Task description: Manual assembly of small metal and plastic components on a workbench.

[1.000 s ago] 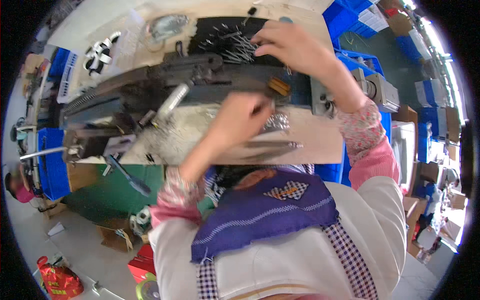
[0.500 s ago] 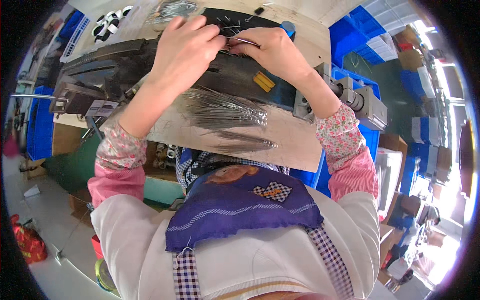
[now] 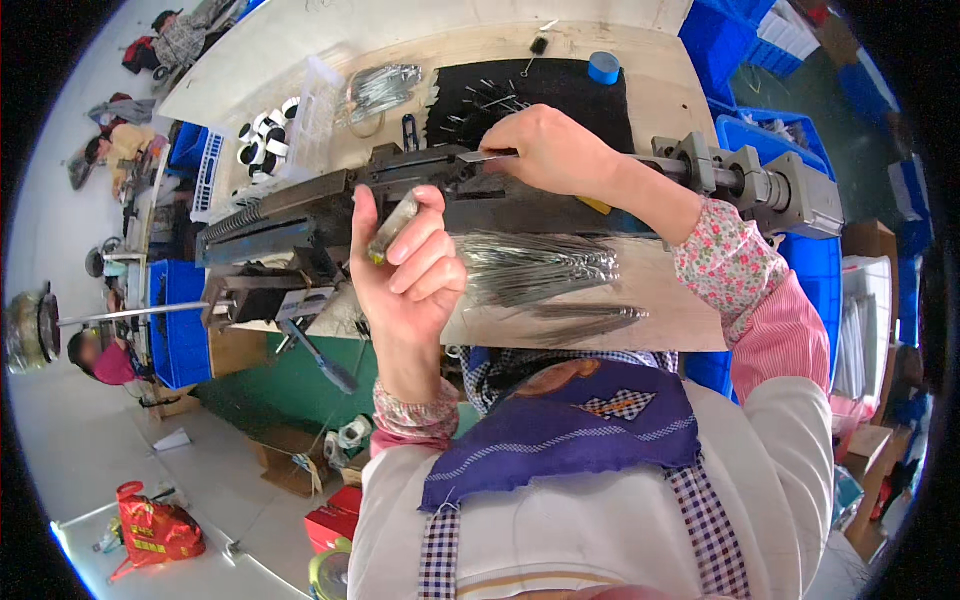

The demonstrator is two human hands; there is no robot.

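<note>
Pinching a thin metal strip (image 3: 484, 156), right hand (image 3: 550, 150), left hand (image 3: 408, 285) curled round stubby silvery cylinder (image 3: 394, 230)

Bright, diffuse light across pale bench (image 3: 680, 298); small glints on thin metal rods (image 3: 545, 268); black cloth (image 3: 575, 100) dark, little detail; dim shade beneath bench; bluish-white glare at lower-left rim; strong fisheye bowing, black vignette; left hand (image 3: 412, 268), right hand (image 3: 555, 150) fairly sharp; distant person (image 3: 117, 363) at left soft

Includes 1 red bag (image 3: 162, 532) on the floor (image 3: 215, 482) near 1 cardboard box (image 3: 283, 465), and 1 blue tape roll (image 3: 603, 67) atop black cloth (image 3: 585, 102).
</note>
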